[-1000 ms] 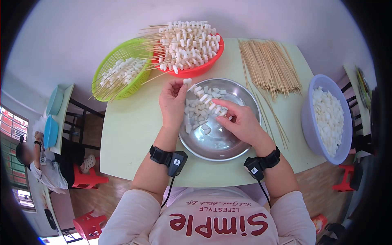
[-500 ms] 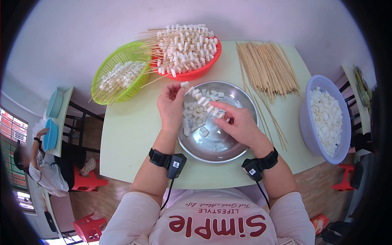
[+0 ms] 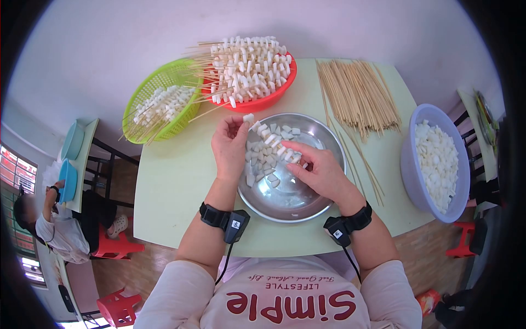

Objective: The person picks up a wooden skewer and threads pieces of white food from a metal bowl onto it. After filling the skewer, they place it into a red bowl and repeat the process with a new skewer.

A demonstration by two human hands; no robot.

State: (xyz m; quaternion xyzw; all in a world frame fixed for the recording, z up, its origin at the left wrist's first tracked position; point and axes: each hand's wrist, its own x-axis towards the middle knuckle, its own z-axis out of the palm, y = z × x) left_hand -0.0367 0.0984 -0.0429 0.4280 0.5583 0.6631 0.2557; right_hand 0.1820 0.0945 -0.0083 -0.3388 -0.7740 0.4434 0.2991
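Observation:
My left hand (image 3: 229, 143) is closed over the far left rim of a steel basin (image 3: 298, 213), a white food chunk (image 3: 248, 118) at its fingertips. That chunk is at the upper end of a skewer of white chunks (image 3: 268, 137), which slants down to the right above the basin. My right hand (image 3: 318, 169) grips the skewer's lower end, thumb and forefinger on either side of the threaded chunks. Below, loose white chunks (image 3: 262, 159) lie in the left part of the basin.
Filled skewers (image 3: 246, 68) are piled on a red basin (image 3: 274, 101), beside a green basket (image 3: 137, 118) holding more. Bare bamboo sticks (image 3: 359, 96) lie at the back right. A lavender tub (image 3: 408, 175) of white chunks stands right. A person (image 3: 60, 230) sits far left.
The view has shifted slightly. My right-hand fingers have shifted a little on the skewer, showing more chunks between thumb and forefinger. My left hand stays at the upper end.

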